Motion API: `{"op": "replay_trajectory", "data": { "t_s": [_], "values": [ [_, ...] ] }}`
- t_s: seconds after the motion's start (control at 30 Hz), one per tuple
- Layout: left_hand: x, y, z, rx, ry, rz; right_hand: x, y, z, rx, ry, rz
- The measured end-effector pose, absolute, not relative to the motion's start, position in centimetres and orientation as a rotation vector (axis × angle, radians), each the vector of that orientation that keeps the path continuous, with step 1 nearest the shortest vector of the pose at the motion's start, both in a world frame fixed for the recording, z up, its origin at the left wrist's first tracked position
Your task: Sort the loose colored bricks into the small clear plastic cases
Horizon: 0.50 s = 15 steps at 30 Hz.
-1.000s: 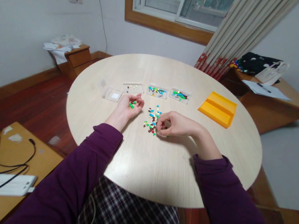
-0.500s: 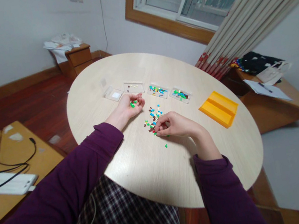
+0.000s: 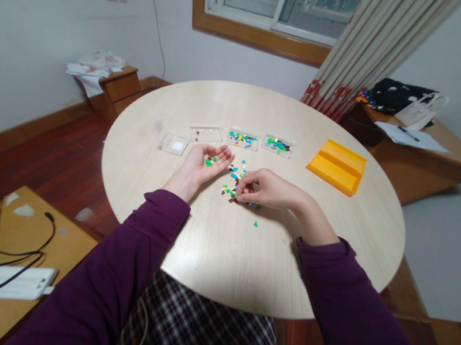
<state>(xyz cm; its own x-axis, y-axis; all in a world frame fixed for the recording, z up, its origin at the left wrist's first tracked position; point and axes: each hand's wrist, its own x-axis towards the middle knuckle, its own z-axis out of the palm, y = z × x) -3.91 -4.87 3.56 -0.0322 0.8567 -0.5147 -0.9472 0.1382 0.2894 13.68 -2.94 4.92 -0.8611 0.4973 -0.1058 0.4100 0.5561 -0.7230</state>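
Note:
My left hand is palm up over the table, fingers nearly straight, with several small green toy bricks lying in the palm. Close beside it, my right hand reaches down with thumb and forefinger pinched at the near side of a loose pile of small toy bricks. A small green brick shows at those fingertips. The pile mixes blue, brown, green, yellow and white pieces, and my right hand hides part of it. One green brick lies apart, nearer to me.
Along the far side of the round table stand clear trays: one with a few pieces, two with many bricks. A clear lid-like case lies left of them. A yellow divided tray is at the right.
My left hand has opened out, its fingers straighter and reaching further right over the pile. My right hand has shifted slightly left, with green now showing at its fingertips.

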Motion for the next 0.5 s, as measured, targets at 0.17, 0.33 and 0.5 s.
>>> {"op": "replay_trajectory", "data": {
  "t_s": [0.17,0.33,0.5],
  "values": [
    [-2.8,-5.4,4.2,-0.228,0.644,1.342,12.8,-2.5,4.8,-0.814,-2.211,0.61],
    [-1.8,-5.6,4.6,-0.256,0.604,1.297,11.7,-2.6,3.9,-0.802,-2.1,0.395],
    [-1.9,-5.6,4.6,-0.26,0.599,1.318,12.1,-2.8,4.8,-0.835,-2.117,0.438]
  ]
}}
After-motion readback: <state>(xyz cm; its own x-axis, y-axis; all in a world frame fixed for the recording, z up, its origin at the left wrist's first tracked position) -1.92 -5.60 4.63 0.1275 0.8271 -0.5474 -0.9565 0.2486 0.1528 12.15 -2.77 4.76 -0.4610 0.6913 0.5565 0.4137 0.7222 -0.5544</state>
